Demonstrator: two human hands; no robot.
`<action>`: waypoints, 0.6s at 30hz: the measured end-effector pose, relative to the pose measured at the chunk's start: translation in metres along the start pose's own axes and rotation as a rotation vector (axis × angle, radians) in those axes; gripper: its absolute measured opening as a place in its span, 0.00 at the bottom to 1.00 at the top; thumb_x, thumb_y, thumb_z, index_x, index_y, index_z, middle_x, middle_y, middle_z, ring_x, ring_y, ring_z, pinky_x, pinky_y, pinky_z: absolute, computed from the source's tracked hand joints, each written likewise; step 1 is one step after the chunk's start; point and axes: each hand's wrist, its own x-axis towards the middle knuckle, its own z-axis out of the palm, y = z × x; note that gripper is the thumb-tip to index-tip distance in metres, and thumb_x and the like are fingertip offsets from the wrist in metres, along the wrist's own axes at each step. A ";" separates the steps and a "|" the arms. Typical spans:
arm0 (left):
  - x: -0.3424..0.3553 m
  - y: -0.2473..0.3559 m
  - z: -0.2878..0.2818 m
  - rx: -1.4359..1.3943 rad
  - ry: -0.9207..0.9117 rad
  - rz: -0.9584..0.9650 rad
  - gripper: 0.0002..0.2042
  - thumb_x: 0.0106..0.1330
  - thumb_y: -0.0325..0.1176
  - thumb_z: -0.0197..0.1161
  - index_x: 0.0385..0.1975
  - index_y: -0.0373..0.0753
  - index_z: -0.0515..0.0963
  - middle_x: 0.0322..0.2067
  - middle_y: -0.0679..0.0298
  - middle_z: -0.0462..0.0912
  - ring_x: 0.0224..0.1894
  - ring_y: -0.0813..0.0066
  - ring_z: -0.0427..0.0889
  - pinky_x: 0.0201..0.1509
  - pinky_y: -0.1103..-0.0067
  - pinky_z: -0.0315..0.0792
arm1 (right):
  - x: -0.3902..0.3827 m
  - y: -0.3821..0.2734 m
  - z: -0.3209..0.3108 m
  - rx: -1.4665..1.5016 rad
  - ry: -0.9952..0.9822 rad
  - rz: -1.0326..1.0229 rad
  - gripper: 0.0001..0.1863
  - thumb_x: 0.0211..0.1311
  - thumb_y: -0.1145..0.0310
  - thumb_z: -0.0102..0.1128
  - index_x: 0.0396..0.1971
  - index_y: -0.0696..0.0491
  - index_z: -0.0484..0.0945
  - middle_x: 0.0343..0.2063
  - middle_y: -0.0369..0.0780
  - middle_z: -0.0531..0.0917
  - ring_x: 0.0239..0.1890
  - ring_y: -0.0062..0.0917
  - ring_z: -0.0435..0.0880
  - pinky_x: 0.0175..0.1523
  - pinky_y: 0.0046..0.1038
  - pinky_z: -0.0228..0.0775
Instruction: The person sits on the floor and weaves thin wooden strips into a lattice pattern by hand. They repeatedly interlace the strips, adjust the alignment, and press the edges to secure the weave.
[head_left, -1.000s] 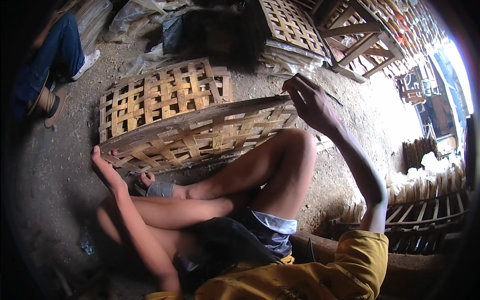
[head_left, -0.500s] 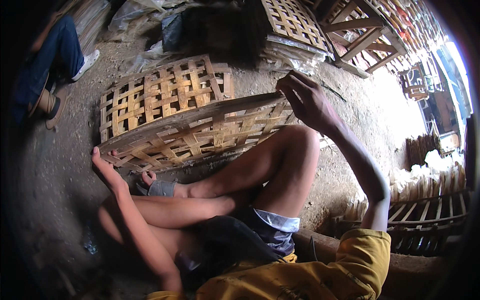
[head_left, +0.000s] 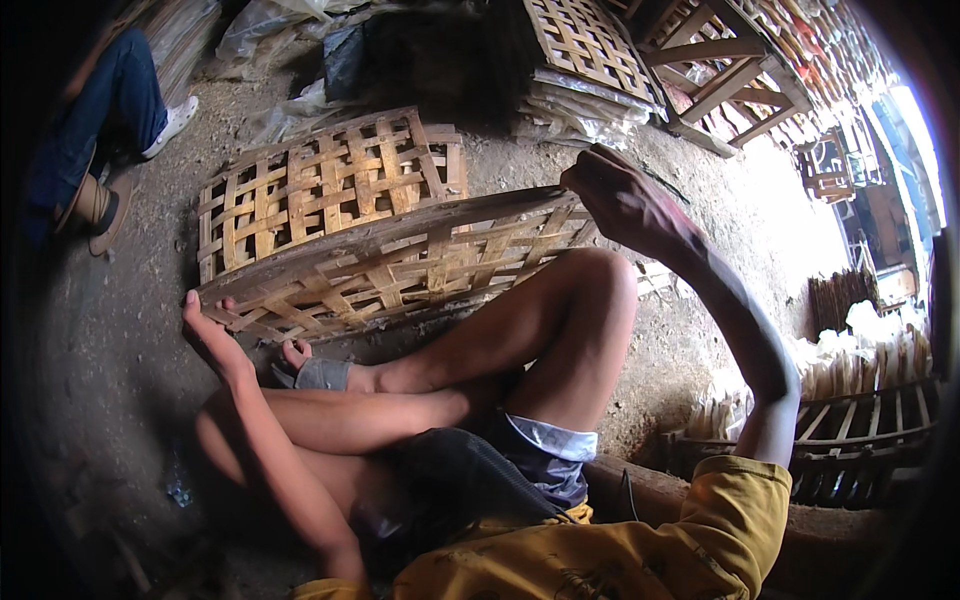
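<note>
A woven bamboo lattice panel [head_left: 437, 262] with a wooden edge strip stands tilted on its side in front of my bent legs. My left hand [head_left: 213, 330] grips its left corner, thumb up over the edge and fingers behind the slats. At the opposite end, my right hand [head_left: 630, 200] is closed at the upper right corner of the edge strip; its fingertips are partly hidden. Just behind the held panel, more lattice panels [head_left: 320, 180] lie stacked on the ground. A thin dark strand [head_left: 668, 186] shows beside my right hand.
Another person's leg [head_left: 130, 90] and shoe are at the upper left. At the back stand a stack of lattice panels and plastic sheets [head_left: 585, 105] and a wooden frame [head_left: 735, 75]. To my right sits a slatted rack [head_left: 860, 420] with pale sheets. I sit by a log [head_left: 640, 485].
My right hand has turned and curled tighter at the panel's corner, its wrist and forearm shifting to the right. The left hand and the panel have hardly moved.
</note>
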 end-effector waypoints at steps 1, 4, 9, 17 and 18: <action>0.008 -0.002 -0.008 0.008 0.001 0.019 0.25 0.72 0.53 0.52 0.47 0.33 0.74 0.40 0.59 0.77 0.40 0.70 0.76 0.52 0.73 0.69 | 0.002 0.000 0.003 -0.004 -0.004 -0.016 0.11 0.59 0.80 0.56 0.42 0.59 0.76 0.33 0.43 0.73 0.39 0.37 0.76 0.46 0.37 0.74; 0.028 -0.011 -0.030 0.027 0.004 0.063 0.24 0.72 0.53 0.53 0.45 0.32 0.75 0.38 0.59 0.78 0.39 0.70 0.76 0.50 0.74 0.71 | 0.005 0.002 0.000 0.012 -0.086 -0.034 0.15 0.56 0.80 0.58 0.45 0.58 0.77 0.36 0.45 0.76 0.45 0.40 0.77 0.53 0.40 0.74; 0.001 0.002 -0.002 0.023 -0.025 0.041 0.24 0.71 0.53 0.54 0.40 0.33 0.76 0.36 0.61 0.77 0.37 0.72 0.75 0.45 0.75 0.71 | -0.134 0.122 -0.045 -0.184 0.013 0.359 0.09 0.60 0.82 0.56 0.41 0.57 0.76 0.33 0.47 0.76 0.39 0.45 0.79 0.44 0.41 0.72; 0.033 -0.021 -0.014 -0.060 -0.075 -0.010 0.22 0.70 0.55 0.55 0.35 0.39 0.72 0.30 0.68 0.71 0.35 0.74 0.72 0.43 0.76 0.67 | -0.092 0.039 -0.067 -0.051 0.156 0.444 0.07 0.69 0.77 0.57 0.44 0.56 0.80 0.39 0.46 0.86 0.43 0.41 0.86 0.49 0.37 0.78; 0.021 -0.016 -0.009 -0.045 -0.052 0.002 0.22 0.70 0.55 0.54 0.34 0.39 0.72 0.30 0.68 0.70 0.35 0.74 0.72 0.44 0.76 0.67 | -0.079 0.023 -0.063 0.054 0.148 0.491 0.08 0.67 0.79 0.58 0.45 0.56 0.79 0.39 0.46 0.86 0.42 0.41 0.86 0.47 0.37 0.79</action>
